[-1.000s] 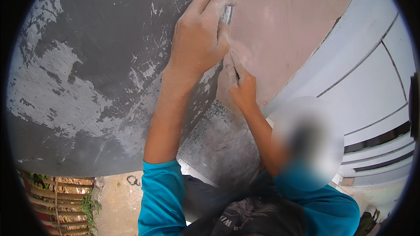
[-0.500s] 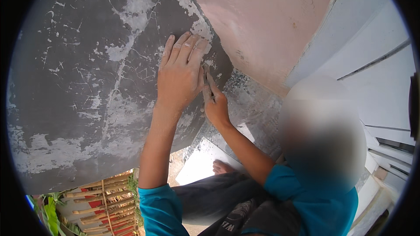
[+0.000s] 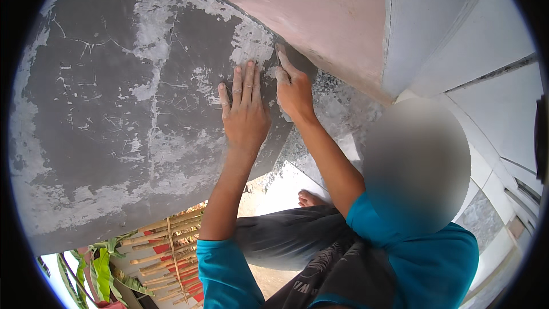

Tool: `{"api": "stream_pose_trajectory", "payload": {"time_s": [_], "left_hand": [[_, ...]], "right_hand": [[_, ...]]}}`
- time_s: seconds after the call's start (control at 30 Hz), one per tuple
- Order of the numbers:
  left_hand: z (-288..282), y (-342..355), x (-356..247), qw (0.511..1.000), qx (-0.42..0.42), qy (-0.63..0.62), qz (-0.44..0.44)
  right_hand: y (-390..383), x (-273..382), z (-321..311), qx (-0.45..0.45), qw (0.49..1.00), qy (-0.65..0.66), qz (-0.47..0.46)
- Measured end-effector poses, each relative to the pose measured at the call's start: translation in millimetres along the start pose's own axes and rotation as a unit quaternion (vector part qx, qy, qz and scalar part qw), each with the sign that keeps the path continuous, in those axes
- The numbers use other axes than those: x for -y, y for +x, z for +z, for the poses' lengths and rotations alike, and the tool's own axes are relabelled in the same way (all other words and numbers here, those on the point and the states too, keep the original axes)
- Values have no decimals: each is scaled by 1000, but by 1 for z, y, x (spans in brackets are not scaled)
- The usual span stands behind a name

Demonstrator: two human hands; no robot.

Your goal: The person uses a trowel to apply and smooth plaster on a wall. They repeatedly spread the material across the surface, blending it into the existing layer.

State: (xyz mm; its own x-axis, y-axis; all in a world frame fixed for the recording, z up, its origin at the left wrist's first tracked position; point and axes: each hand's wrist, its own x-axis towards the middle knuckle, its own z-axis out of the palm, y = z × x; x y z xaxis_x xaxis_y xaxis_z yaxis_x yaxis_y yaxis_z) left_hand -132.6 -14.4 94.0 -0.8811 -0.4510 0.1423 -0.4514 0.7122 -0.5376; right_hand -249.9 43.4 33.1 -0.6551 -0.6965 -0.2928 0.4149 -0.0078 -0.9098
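Observation:
My left hand point(image 3: 246, 109) lies flat on a dark grey wall surface point(image 3: 103, 91) marked with pale, flaking patches, its dusty fingers stretched out. Just to its right, my right hand point(image 3: 294, 94) grips a thin, dull grey flat tool point(image 3: 279, 50), partly hidden by the fingers, its top at the grey surface near the seam with a pink wall point(image 3: 320, 6). Chalky dust coats the fingertips of both hands.
A white panelled surface point(image 3: 486, 109) runs down the right. Below are a mottled grey surface point(image 3: 334, 109), a white tile point(image 3: 280, 191) and my bare foot point(image 3: 309, 197). At lower left stand a bamboo slat fence point(image 3: 166, 257) and green leaves point(image 3: 103, 269).
The view has shifted. My left hand has moved off the seam, down and left, and now lies flattened. My right hand with the tool has risen from below it to beside its fingertips.

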Motion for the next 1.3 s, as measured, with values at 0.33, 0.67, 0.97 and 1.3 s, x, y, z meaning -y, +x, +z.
{"api": "stream_pose_trajectory", "payload": {"time_s": [0.33, 0.67, 0.97, 1.3], "left_hand": [[15, 11, -2, 999, -26, -26, 0], [9, 16, 0, 1000, 0, -30, -2], [6, 18, -2, 1000, -9, 17, 9], [10, 23, -5, 1000, -7, -26, 13]], "right_hand": [[-10, -5, 9, -39, 992, -40, -114], [2, -4, 8, -86, 978, -118, -148], [10, -1, 1, -31, 999, -26, -8], [15, -16, -2, -51, 998, 12, 29]]}}
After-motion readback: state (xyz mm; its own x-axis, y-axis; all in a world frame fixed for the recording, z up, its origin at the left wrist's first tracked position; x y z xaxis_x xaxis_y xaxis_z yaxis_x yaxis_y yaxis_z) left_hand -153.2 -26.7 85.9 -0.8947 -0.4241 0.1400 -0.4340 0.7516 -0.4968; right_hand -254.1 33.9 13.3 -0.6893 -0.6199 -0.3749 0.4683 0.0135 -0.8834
